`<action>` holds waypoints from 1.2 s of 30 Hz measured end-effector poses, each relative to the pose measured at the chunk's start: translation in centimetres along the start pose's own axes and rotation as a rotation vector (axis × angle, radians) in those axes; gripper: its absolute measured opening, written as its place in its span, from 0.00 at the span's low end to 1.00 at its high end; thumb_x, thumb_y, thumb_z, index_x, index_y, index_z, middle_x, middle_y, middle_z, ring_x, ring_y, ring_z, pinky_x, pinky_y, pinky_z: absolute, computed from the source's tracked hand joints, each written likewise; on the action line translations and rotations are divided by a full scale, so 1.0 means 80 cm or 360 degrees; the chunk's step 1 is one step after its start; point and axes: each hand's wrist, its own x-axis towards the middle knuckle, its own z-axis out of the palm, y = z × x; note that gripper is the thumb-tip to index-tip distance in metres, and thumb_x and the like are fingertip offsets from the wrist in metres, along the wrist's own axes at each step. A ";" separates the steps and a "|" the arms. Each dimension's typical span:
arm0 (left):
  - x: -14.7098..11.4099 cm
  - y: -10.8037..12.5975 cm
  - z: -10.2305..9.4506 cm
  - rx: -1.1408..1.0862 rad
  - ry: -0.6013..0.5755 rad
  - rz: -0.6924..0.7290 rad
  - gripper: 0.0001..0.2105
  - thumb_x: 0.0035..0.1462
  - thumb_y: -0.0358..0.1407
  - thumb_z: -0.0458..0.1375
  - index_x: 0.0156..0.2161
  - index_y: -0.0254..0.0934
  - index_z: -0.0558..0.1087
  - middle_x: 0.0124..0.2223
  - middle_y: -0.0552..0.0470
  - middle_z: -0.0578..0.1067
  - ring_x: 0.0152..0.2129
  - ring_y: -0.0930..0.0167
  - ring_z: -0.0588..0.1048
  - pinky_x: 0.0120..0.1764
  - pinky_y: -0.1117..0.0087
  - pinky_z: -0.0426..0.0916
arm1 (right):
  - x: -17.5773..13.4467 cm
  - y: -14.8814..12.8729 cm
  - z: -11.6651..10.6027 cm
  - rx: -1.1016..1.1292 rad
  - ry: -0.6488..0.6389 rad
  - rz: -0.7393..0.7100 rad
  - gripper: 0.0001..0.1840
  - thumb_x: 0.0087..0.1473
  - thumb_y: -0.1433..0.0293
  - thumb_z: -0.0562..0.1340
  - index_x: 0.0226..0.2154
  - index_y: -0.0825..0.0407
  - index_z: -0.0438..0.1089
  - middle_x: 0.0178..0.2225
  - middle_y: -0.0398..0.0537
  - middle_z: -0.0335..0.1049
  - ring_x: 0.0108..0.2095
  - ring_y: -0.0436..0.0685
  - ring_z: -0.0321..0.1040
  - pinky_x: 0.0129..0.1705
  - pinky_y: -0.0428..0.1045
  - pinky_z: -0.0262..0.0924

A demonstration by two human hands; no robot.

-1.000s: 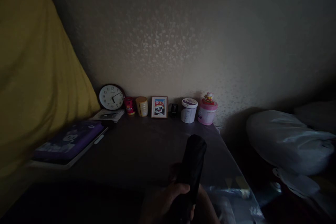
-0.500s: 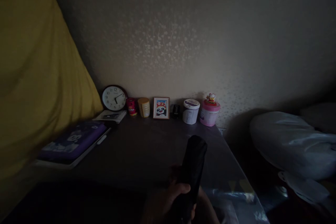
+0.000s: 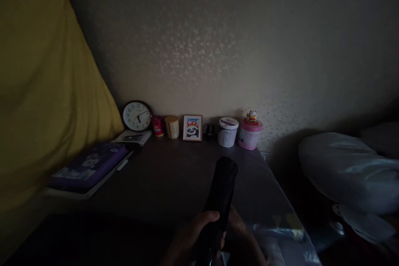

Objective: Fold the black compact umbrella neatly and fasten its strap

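A black folded umbrella [image 3: 220, 187], its cloth rolled into a thick tube, points up and away from me above the dark table. My left hand [image 3: 199, 226] is closed around its lower part, with the thumb lying across the near side and fingertips showing at the right. Against the right side of the roll is my right hand [image 3: 235, 220], which seems to wrap it from behind; the umbrella hides its fingers. The dim light blurs the lower end.
Along the wall stand a round clock [image 3: 137, 115], a red can [image 3: 158, 126], a yellow canister [image 3: 172, 127], a framed panda picture [image 3: 192, 128], a white tub [image 3: 228, 132] and a pink tub [image 3: 250, 135]. A purple case [image 3: 90, 166] lies left, beside a yellow curtain [image 3: 46, 70].
The umbrella has shifted left and tilts a little more. Fingers that showed behind its left side are now hidden, and my right hand shows more at its right side.
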 end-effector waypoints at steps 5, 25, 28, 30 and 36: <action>-0.001 0.007 -0.006 0.0115 0.0146 -0.0033 0.22 0.45 0.51 0.52 0.29 0.29 0.70 0.19 0.52 0.69 0.13 0.77 0.65 0.18 0.76 0.58 | 0.017 -0.002 -0.030 0.0076 -0.0161 -0.0004 0.22 0.41 0.51 0.62 0.21 0.55 0.71 0.19 0.44 0.66 0.21 0.50 0.61 0.26 0.45 0.55; -0.007 0.007 -0.016 0.0380 0.0420 0.0091 0.19 0.46 0.49 0.55 0.31 0.31 0.69 0.18 0.53 0.70 0.13 0.76 0.66 0.17 0.76 0.58 | -0.017 -0.025 -0.062 -0.0297 0.0247 -0.0058 0.19 0.44 0.55 0.62 0.17 0.54 0.66 0.17 0.38 0.57 0.22 0.47 0.52 0.27 0.44 0.47; -0.008 0.007 -0.014 0.0370 0.0403 0.0127 0.18 0.47 0.48 0.54 0.32 0.32 0.68 0.18 0.54 0.70 0.13 0.76 0.66 0.17 0.77 0.58 | -0.016 -0.032 -0.051 -0.0184 0.0272 -0.0109 0.18 0.42 0.56 0.63 0.18 0.54 0.65 0.17 0.39 0.58 0.23 0.47 0.53 0.27 0.44 0.47; -0.008 0.007 -0.012 0.0366 0.0380 0.0148 0.18 0.46 0.48 0.55 0.33 0.32 0.67 0.17 0.55 0.69 0.12 0.76 0.65 0.17 0.76 0.58 | -0.015 -0.037 -0.044 -0.0083 0.0250 -0.0159 0.18 0.42 0.56 0.63 0.18 0.54 0.65 0.18 0.39 0.58 0.23 0.47 0.53 0.27 0.44 0.48; -0.004 0.004 -0.007 0.0309 0.0420 0.0204 0.18 0.45 0.47 0.55 0.34 0.32 0.67 0.19 0.55 0.69 0.13 0.76 0.66 0.17 0.77 0.58 | -0.009 -0.041 -0.028 0.0173 0.0210 -0.0308 0.17 0.42 0.59 0.65 0.17 0.54 0.62 0.21 0.39 0.59 0.24 0.48 0.55 0.29 0.44 0.51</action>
